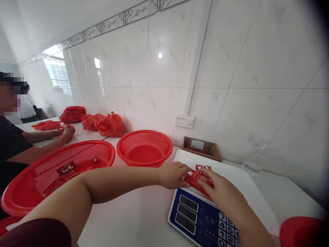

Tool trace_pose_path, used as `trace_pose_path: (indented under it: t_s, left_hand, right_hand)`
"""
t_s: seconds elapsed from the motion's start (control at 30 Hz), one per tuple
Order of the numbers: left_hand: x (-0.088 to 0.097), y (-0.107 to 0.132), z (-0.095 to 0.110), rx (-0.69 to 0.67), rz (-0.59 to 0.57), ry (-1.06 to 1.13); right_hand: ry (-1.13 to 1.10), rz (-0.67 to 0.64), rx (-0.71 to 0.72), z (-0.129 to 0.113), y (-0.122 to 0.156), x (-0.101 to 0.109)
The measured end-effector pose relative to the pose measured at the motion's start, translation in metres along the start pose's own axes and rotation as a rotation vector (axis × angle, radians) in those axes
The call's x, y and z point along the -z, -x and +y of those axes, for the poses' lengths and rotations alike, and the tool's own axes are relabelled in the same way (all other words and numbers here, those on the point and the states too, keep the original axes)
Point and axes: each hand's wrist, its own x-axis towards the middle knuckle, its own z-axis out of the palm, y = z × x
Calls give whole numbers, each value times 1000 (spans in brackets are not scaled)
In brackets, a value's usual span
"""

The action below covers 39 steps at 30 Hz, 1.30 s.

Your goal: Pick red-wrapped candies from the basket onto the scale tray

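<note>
Red packet (197, 181) between two hands

Head view: left hand (174, 175) and right hand (218, 185) pinch opposite sides of the shiny, creased red packet, its face bearing a rounded gold design; it sits over the near part of the white-topped scale (236, 171).

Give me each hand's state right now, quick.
Left hand: partly closed, fingers at the left end of the red packets; firm grip cannot be told.
Right hand: partly closed, touching the same packets; grip cannot be told.
</note>
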Motion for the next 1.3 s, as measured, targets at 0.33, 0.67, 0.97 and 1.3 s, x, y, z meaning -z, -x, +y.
trace_pose_path:
  t_s: [0.33,0.67,0.97,1.3]
  left_hand:
    - [3,-30,-6,213,-50,-14]
    - [37,-5,-52,352,180,14]
    - [50,11,-71,371,160,-16]
    - [-5,-53,9,-20,-39,3]
  right_hand:
    - [127,-102,19,-5,-1,-1]
    - [45,-73,-26,-1,0,1]
    - [-44,269,-81,1,-6,8]
    - [-318,625,-80,-13,9,30]
